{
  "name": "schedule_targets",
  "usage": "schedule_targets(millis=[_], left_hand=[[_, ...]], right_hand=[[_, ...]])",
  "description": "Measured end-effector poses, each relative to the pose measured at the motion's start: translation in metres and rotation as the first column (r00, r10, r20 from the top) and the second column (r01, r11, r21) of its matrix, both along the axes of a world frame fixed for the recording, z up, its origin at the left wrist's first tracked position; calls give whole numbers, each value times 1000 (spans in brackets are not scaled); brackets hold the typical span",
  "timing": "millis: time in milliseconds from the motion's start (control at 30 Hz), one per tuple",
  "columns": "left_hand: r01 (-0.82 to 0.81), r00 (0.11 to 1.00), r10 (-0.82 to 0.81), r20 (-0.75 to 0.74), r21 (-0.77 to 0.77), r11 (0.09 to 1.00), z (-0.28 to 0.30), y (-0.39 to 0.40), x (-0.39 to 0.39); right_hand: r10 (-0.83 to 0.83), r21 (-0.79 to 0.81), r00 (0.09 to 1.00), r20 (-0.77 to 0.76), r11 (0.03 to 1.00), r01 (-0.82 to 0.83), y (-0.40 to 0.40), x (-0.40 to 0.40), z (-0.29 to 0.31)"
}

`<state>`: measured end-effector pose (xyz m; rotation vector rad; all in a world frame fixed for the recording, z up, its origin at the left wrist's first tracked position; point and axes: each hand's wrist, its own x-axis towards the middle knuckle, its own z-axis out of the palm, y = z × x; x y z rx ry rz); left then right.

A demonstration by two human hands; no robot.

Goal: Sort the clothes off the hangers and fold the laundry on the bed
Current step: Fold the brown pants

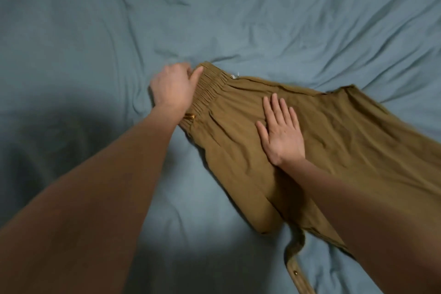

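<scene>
On the rumpled blue-grey bed sheet (262, 14), right of centre, lies an olive-brown garment (346, 145) with a gathered elastic waistband (210, 88). Skirt or wide trousers, cannot tell which. Waistband end points up and left; the rest of the cloth spreads flat toward the right edge and lower right. A small white tag (233, 76) shows just beyond the waistband. A matching fabric belt (298, 260) with a small metal stud trails off the lower hem across the sheet toward the bottom edge. A short golden-brown bit (190, 116) shows at the near end of the waistband, by the left wrist; what it is cannot be told.

Left hand (173, 86) sits at the far left end of the waistband, fingers curled, thumb laid on top of the elastic: pinching the waistband corner. Fingertips are hidden under the hand.

Right hand (281, 131) lies palm down on the cloth just below the waistband, fingers straight and slightly spread, pressing flat on the fabric, gripping nothing.

Both forearms are bare and reach in from the bottom corners.
</scene>
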<state>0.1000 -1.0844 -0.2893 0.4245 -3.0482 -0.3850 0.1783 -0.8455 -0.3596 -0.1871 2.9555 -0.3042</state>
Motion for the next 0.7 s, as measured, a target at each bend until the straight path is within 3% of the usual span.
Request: schedule_targets(millis=[67, 133, 200, 267, 367, 467, 600, 700], left_hand=[[90, 994, -95, -48, -98, 991, -3, 11, 3], [145, 987, -149, -56, -78, 986, -5, 22, 12], [138, 990, -138, -26, -14, 990, -7, 24, 16], [169, 985, -169, -40, -5, 986, -9, 20, 14], [306, 945, -302, -127, 10, 952, -7, 22, 6], [388, 913, -357, -196, 157, 908, -1, 22, -3], [347, 938, -321, -133, 401, 848, -5, 7, -9], [334, 939, -334, -86, 464, 820, -5, 2, -11]], right_hand=[[-59, -52, 998, 17, 997, 60, -6, -3, 4], [-87, -195, 996, -11, 977, 83, -22, -3, 19], [-21, -283, 996, -84, 959, -4, -45, -1, 34], [26, -299, 994, -109, 953, -58, -63, -1, 38], [-25, -306, 995, -100, 952, -7, -74, -4, 33], [-62, -337, 987, -145, 941, 9, -73, -12, 31], [-166, -383, 968, -190, 920, 83, -65, -49, 33], [-89, -371, 987, -131, 928, 34, -68, -74, 34]])
